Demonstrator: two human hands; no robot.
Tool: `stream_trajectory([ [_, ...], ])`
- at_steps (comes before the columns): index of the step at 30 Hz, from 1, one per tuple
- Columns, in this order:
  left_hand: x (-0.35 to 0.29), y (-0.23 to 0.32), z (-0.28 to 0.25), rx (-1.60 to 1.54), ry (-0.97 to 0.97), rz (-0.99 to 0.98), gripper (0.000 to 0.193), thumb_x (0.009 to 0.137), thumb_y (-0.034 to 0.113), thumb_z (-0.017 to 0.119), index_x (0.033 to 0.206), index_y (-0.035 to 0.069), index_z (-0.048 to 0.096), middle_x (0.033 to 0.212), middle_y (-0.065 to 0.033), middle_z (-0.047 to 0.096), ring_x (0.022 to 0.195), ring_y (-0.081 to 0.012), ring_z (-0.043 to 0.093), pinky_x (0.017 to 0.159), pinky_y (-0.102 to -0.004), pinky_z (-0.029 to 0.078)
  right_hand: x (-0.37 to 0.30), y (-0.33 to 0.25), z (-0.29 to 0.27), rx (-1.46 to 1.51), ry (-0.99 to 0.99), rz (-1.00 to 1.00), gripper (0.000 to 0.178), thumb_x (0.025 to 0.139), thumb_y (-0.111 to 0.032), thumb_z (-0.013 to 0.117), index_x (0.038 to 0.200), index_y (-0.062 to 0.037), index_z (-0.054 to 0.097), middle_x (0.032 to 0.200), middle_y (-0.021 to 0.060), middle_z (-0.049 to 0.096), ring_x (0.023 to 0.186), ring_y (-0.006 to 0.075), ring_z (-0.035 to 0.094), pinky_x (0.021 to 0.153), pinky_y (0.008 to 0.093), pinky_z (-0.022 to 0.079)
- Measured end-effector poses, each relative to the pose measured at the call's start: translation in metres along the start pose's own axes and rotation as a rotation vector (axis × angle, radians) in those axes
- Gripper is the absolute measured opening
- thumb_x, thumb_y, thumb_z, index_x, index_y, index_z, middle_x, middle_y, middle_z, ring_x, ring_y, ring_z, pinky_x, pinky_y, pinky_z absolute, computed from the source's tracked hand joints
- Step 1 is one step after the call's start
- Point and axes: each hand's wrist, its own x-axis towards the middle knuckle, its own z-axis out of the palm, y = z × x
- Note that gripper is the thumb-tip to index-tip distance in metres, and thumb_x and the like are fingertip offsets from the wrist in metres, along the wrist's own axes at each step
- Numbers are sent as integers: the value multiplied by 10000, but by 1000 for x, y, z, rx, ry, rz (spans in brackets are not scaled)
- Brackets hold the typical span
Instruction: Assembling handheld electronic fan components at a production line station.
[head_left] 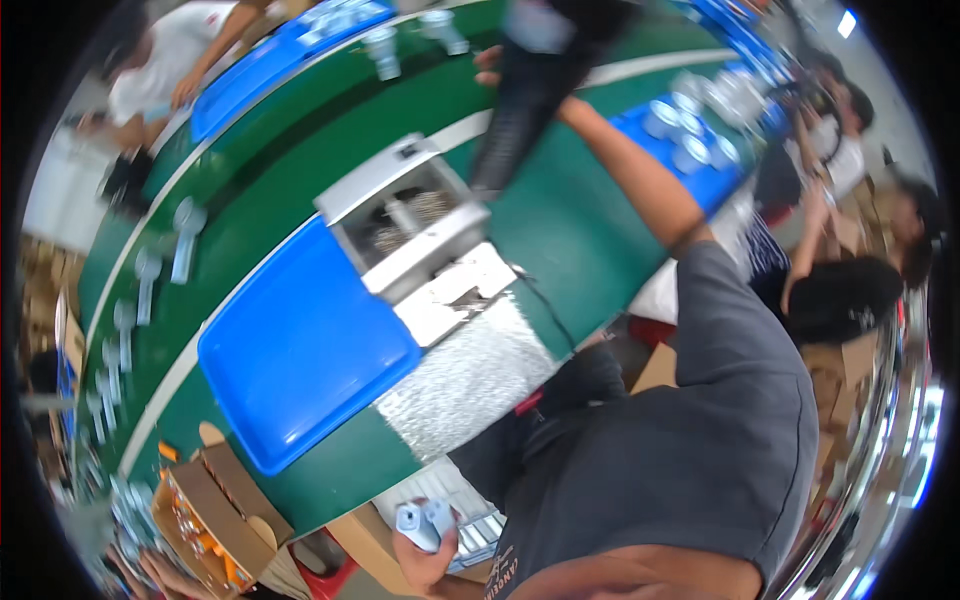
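Near the bottom edge my left hand [428,562] is closed around pale blue plastic pieces [425,524], held over an open carton [372,537] with similar pieces in rows. My right arm stretches far across the green work surface. Part of my right hand [488,66] shows beside a blurred black hanging object [535,85], which hides the rest. Its visible fingers look extended and apart, close to a pale blue round-headed piece with a handle [443,31]. Another such piece [382,52] lies to its left. Nothing shows in those fingers.
A blue tray [300,340] lies beside a grey metal box [375,185] with two openings. Bubble wrap [468,385] covers the near edge. Several pale blue pieces line the green belt [250,185]. A cardboard box [225,475] with orange items stands lower left. Other people work around.
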Motion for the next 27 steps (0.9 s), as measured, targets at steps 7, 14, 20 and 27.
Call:
stream_trajectory([
  [7, 103, 75, 64, 1268, 221, 831, 614, 692, -1, 638, 1303, 48, 595, 1215, -166, 615, 1088, -381, 577, 963, -450, 410, -176, -147, -167, -582, 471, 195, 227, 888, -230, 693, 1013, -43, 662, 964, 150, 669, 881, 333, 681, 735, 414, 551],
  [14, 120, 42, 54, 1366, 306, 797, 750, 674, -92, 605, 1374, 177, 602, 1365, -192, 497, 1250, -395, 479, 1077, -476, 369, -249, -72, -198, -786, 230, 1013, 830, 812, -590, 724, 1345, 11, 518, 1221, 341, 606, 1080, 480, 635, 933, 517, 514],
  [20, 131, 42, 54, 951, 369, 814, 774, 691, -81, 601, 1440, 87, 501, 1109, -177, 478, 1043, -353, 471, 1019, -397, 372, -303, -92, -228, -298, 532, 684, 717, 873, -418, 749, 1373, 52, 539, 1371, 241, 575, 1246, 312, 595, 1060, 387, 458],
  [27, 142, 39, 66, 321, 626, 898, 462, 847, 28, 786, 1236, 0, 540, 1090, -58, 536, 994, -163, 549, 897, -298, 454, -291, -297, -127, 1266, -189, -115, 879, 628, -343, 835, 1318, 100, 519, 1219, 334, 610, 949, 344, 671, 775, 387, 552],
])
